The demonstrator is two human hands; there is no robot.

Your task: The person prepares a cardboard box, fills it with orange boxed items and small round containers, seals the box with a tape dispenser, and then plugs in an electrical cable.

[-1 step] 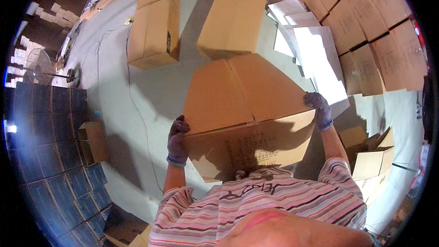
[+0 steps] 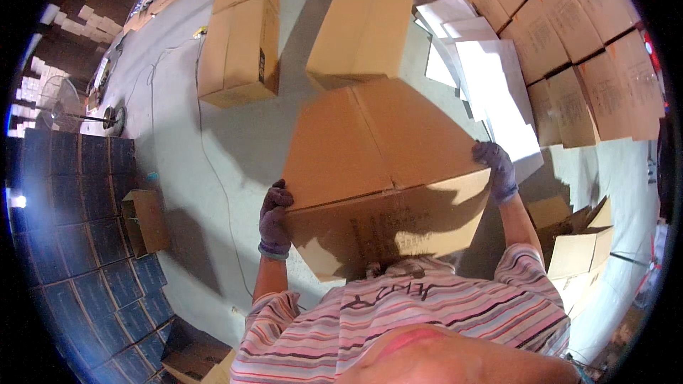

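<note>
A large brown cardboard carton point(image 2: 370, 146) is held up in front of my body, its taped top seam running away from me and its printed near face point(image 2: 398, 224) close to my shirt. My left hand point(image 2: 274, 219), in a dark grey-purple glove, grips its left near corner. At the right near corner my right hand point(image 2: 498, 171), gloved alike, is closed around the edge. The carton's underside is hidden. Just beyond it a closed carton point(image 2: 359, 35) stands on the floor.
Two closed cartons point(image 2: 240, 50) stand end to end at far left. White sheets point(image 2: 491, 85) lie beside stacked cartons point(image 2: 569, 35) on the right. Dark blue boxes point(image 2: 78, 227) are stacked left, near a fan point(image 2: 60, 103). A thin cable point(image 2: 213, 163) crosses the floor. Open cartons point(image 2: 573, 249) sit near right.
The carton has shifted very slightly, its far edge a little higher in view and less of its near face showing. Both hands keep their hold.
</note>
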